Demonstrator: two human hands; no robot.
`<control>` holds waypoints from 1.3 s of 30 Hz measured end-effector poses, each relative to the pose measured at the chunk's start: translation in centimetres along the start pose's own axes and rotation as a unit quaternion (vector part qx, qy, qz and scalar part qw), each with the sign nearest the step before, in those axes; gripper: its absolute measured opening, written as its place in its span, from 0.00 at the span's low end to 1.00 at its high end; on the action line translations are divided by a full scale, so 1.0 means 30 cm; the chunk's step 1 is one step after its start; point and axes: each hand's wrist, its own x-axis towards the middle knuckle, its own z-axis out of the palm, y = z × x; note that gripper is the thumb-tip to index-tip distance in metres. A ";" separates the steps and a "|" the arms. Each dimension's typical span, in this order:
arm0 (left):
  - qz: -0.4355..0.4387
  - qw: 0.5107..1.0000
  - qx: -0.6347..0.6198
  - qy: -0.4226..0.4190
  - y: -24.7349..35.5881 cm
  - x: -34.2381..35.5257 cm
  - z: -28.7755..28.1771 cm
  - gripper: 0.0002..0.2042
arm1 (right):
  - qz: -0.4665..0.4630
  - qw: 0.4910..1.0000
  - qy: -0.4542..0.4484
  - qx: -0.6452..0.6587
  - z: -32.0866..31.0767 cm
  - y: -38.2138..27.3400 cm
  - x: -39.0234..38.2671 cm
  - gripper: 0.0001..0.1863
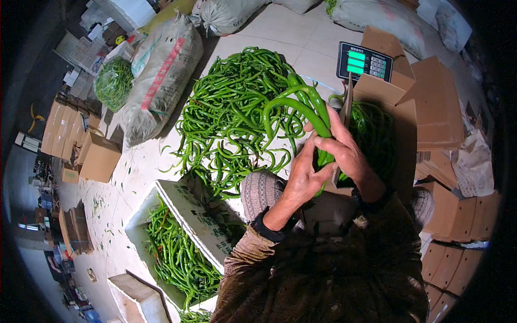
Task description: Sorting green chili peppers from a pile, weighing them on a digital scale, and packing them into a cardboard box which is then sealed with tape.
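A small bunch of long green chili peppers [312, 110] is held up between my two hands, over the near right edge of a big pile of the same peppers [231, 102] on the floor. My left hand [305, 171] pinches the lower part of the bunch with thumb and fingers. Around its right side wraps my right hand [344, 148], whose thumb lies across the front. One thick pepper arches out to the left. Just right of my right hand stands an open cardboard box [406, 129] with green peppers [371, 134] inside.
A white foam box [141, 223] full of peppers stands at lower left. A scale display [364, 62] with green-lit panels is beyond the cardboard box. Stuffed woven sacks [161, 75] lie at the back left. More cardboard boxes [458, 210] are stacked at right.
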 end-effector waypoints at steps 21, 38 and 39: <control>0.044 0.986 0.140 0.075 0.140 -0.094 0.056 0.13 | 0.037 0.986 0.121 0.105 -0.034 0.037 -0.095 0.25; 0.088 0.979 0.165 0.087 0.225 0.073 -0.130 0.11 | 0.223 0.924 0.014 0.311 -0.072 -0.129 -0.250 0.13; 0.081 0.985 0.120 0.089 0.228 0.069 -0.124 0.11 | 0.225 0.923 0.015 0.311 -0.070 -0.130 -0.257 0.13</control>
